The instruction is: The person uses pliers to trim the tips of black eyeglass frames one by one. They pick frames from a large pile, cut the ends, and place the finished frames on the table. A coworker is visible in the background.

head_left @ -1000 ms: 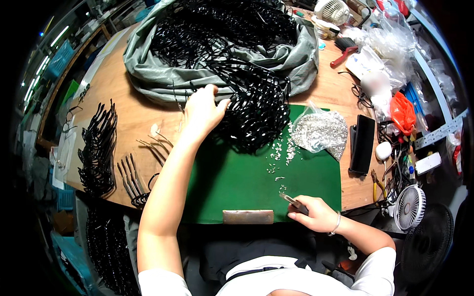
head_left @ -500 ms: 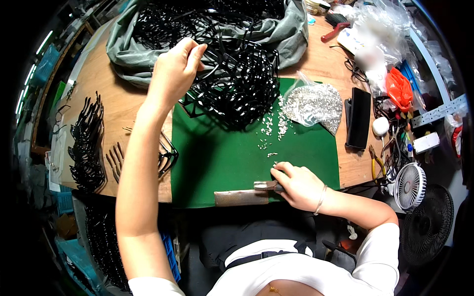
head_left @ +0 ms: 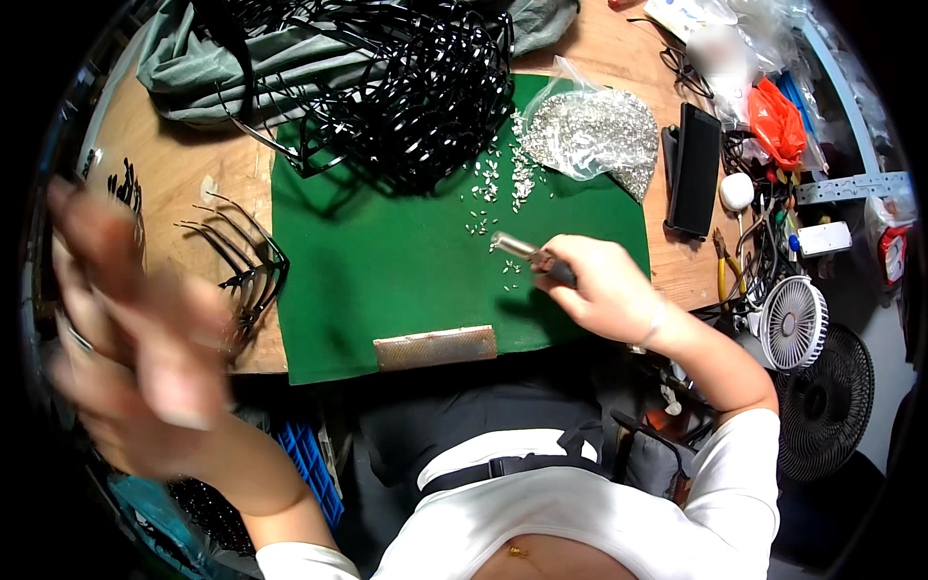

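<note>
My left hand (head_left: pixel 140 319) is raised at the left, smeared by motion, so I cannot make out what is between its fingers. My right hand (head_left: pixel 604 290) grips a dark-handled metal tool (head_left: pixel 522 249) over the green mat (head_left: pixel 367 251). Small silvery pieces (head_left: pixel 483 169) lie scattered on the mat. Beside them rests a clear bag of such pieces (head_left: pixel 590 135). A tangled heap of glossy black frames (head_left: pixel 406 106) sits at the mat's back. A ridged metal plate (head_left: pixel 435 346) lies at its front edge.
Grey-green sacking (head_left: pixel 193 68) is at the back left of the wooden table (head_left: pixel 174 145), with black pronged frames (head_left: pixel 246 271) nearer me. A black case (head_left: pixel 694 169), pliers (head_left: pixel 727 261), cables, plastic bags and a white fan (head_left: pixel 793 324) crowd the right side.
My left hand has left the black heap and swung down and left toward me. My right hand has moved up the mat with the tool, which now points toward the upper left.
</note>
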`<action>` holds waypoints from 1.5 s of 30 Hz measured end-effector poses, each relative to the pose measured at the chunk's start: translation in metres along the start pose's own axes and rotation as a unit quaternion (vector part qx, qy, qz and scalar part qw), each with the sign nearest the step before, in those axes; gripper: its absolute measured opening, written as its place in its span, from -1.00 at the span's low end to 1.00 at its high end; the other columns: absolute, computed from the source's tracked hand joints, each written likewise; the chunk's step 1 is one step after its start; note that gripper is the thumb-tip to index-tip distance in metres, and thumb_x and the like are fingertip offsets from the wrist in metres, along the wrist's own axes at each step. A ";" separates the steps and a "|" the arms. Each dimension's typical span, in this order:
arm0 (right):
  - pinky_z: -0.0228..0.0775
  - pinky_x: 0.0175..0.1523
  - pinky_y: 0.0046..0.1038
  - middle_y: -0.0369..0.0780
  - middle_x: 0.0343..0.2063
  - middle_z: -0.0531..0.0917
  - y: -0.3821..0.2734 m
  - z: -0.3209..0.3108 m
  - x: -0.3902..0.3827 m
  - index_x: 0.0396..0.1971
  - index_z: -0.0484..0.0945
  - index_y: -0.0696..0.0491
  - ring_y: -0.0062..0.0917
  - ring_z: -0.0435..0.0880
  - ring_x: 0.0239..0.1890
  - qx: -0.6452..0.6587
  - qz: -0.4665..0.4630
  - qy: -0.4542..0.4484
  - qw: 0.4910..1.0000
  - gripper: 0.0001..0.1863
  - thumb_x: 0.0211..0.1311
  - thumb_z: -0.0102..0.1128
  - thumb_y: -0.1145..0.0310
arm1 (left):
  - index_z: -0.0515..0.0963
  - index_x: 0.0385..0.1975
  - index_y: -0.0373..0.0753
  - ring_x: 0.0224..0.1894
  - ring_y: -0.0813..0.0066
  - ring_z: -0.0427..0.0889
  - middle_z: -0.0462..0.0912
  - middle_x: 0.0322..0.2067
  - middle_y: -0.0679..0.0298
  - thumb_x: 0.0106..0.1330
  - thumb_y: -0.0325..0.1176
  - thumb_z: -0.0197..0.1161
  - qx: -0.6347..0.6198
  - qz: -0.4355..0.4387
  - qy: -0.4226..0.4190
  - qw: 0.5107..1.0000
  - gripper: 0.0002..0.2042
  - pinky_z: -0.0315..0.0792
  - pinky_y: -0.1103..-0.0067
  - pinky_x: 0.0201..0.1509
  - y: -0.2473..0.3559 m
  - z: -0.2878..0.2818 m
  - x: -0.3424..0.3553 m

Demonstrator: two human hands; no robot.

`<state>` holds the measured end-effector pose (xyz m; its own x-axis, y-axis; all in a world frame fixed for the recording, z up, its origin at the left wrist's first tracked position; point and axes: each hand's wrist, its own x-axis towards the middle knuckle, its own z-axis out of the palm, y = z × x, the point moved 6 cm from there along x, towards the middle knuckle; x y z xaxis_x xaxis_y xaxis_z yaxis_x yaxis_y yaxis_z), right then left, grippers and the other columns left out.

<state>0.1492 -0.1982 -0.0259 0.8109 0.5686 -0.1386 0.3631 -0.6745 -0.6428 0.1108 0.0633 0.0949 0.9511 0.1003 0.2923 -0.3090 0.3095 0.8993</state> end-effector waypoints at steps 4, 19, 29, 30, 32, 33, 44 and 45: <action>0.34 -0.31 -0.32 -0.09 -0.56 0.47 0.011 0.023 0.000 -0.50 0.39 0.16 -0.21 0.48 -0.44 -0.023 -0.018 0.027 0.999 -0.85 -0.13 0.10 0.47 | -0.06 0.09 -0.37 -0.49 0.57 0.48 0.52 -0.33 -0.02 -0.15 -0.67 0.26 0.095 -0.177 0.089 0.976 -0.23 0.41 0.73 -0.33 -0.053 0.034 -0.064; 0.30 -0.40 -0.43 -0.13 -0.58 0.47 -0.031 0.007 -0.006 -0.51 0.41 0.17 -0.30 0.49 -0.53 0.184 0.053 -0.028 0.981 -0.85 -0.03 0.14 0.42 | -0.33 0.16 -0.24 -0.25 0.47 0.50 0.30 -0.03 -0.07 -0.03 -0.75 0.11 0.137 -0.083 -0.025 0.987 -0.16 0.39 0.68 -0.17 -0.103 0.064 -0.085; 0.28 -0.41 -0.62 -0.27 -0.56 0.42 -0.054 0.007 -0.018 -0.49 0.39 0.19 -0.66 0.42 -0.51 0.345 -0.001 0.090 0.934 -0.86 0.02 0.16 0.48 | -0.32 0.16 -0.22 -0.21 0.51 0.42 0.27 0.01 0.01 -0.09 -0.75 0.11 0.229 -0.025 0.015 0.973 -0.14 0.41 0.64 -0.09 -0.105 0.084 -0.081; 0.28 -0.41 -0.63 -0.28 -0.55 0.42 -0.054 0.008 -0.018 -0.48 0.39 0.18 -0.68 0.41 -0.50 0.354 0.003 0.083 0.932 -0.85 0.02 0.16 0.46 | -0.32 0.16 -0.21 -0.21 0.51 0.42 0.27 0.01 0.01 -0.08 -0.75 0.11 0.229 -0.022 0.014 0.973 -0.14 0.40 0.64 -0.09 -0.106 0.084 -0.081; 0.27 -0.41 -0.65 -0.32 -0.53 0.42 -0.053 0.008 -0.017 -0.47 0.38 0.16 -0.71 0.40 -0.49 0.370 0.013 0.067 0.927 -0.84 0.04 0.16 0.43 | -0.31 0.16 -0.21 -0.19 0.51 0.41 0.27 0.01 0.00 -0.05 -0.74 0.12 0.217 -0.025 0.018 0.976 -0.15 0.40 0.62 -0.06 -0.106 0.084 -0.082; 0.26 -0.40 -0.66 -0.33 -0.53 0.42 -0.052 0.011 -0.015 -0.45 0.38 0.15 -0.73 0.39 -0.49 0.432 0.053 0.040 0.899 -0.84 0.04 0.17 0.42 | -0.31 0.16 -0.21 -0.18 0.50 0.41 0.26 0.02 0.00 -0.04 -0.74 0.13 0.211 -0.025 0.021 0.977 -0.16 0.40 0.61 -0.05 -0.106 0.084 -0.082; 0.24 -0.16 -0.63 -0.35 -0.39 0.43 -0.072 0.013 -0.008 -0.25 0.35 0.17 -0.73 0.35 -0.32 0.575 0.138 -0.184 0.785 -0.72 0.10 0.11 0.34 | -0.36 0.15 -0.20 -0.03 0.34 0.42 0.24 0.04 -0.05 0.05 -0.71 0.07 -0.006 -0.151 -0.026 0.988 -0.20 0.35 0.49 0.03 -0.098 0.077 -0.074; 0.24 -0.11 -0.62 -0.34 -0.35 0.45 -0.073 0.013 -0.010 -0.19 0.33 0.18 -0.72 0.37 -0.28 0.577 0.141 -0.197 0.780 -0.69 0.10 0.10 0.37 | -0.37 0.15 -0.19 -0.04 0.34 0.43 0.23 0.05 -0.04 0.05 -0.70 0.08 -0.005 -0.166 -0.028 0.986 -0.20 0.37 0.49 0.01 -0.096 0.077 -0.074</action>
<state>0.1089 -0.1486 0.0128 0.4968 0.7290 -0.4709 -0.6436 -0.0545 -0.7634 0.0702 -0.0463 0.0125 0.9982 -0.0606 0.0009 0.0189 0.3254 0.9454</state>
